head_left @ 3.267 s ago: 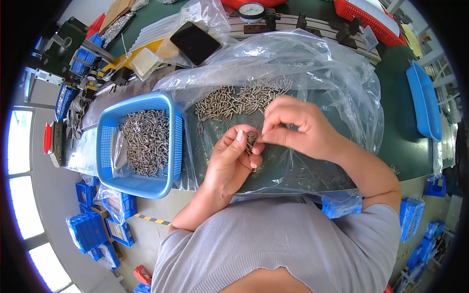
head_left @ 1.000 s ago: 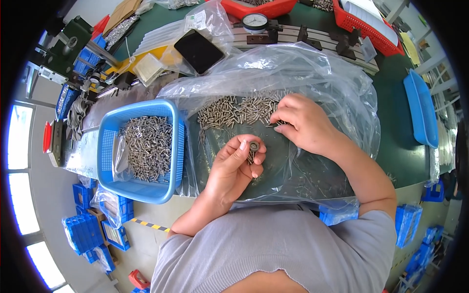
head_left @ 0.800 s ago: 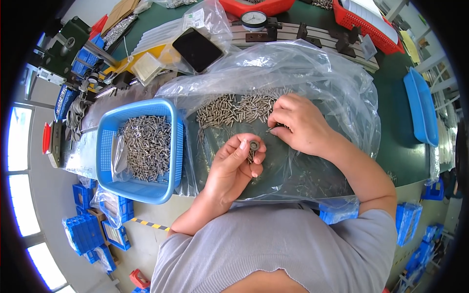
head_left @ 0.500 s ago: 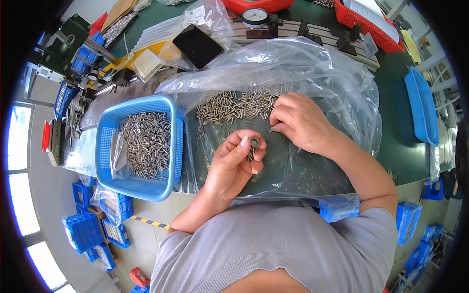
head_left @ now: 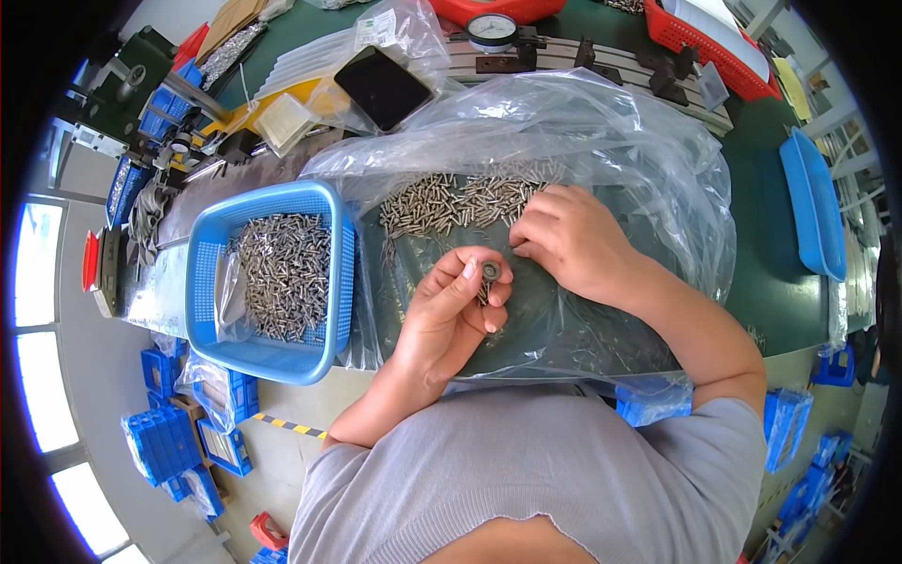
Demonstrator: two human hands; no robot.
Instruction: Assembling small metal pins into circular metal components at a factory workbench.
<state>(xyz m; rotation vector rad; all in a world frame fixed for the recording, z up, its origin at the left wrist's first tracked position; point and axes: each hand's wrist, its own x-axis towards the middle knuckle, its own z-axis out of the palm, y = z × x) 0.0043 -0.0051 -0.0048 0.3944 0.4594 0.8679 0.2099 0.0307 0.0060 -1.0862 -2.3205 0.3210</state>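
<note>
My left hand (head_left: 449,305) is closed round a small metal part with a round, ring-shaped end (head_left: 490,271). Beneath that end, more thin metal shows between the fingers, too small to make out. To its upper right, my right hand (head_left: 573,240) has thumb and fingertips pinched together just above the green tabletop (head_left: 526,329); whatever is in the pinch is hidden. Beyond both hands lies a spread of small metal pins (head_left: 423,205), partly under clear plastic sheeting (head_left: 601,117). The right hand's knuckles are beside the right end of this spread.
At the left stands a blue plastic basket (head_left: 341,282) with many similar pins and a clear bag. A black tablet-like device (head_left: 383,86), a dial gauge (head_left: 491,32) and a red basket (head_left: 719,52) are at the back. A blue tray (head_left: 810,202) sits far right.
My right hand has shifted slightly left, its fingertips drawing closer together; the small bit seen at them before is now hidden. The left hand keeps its hold and place.
</note>
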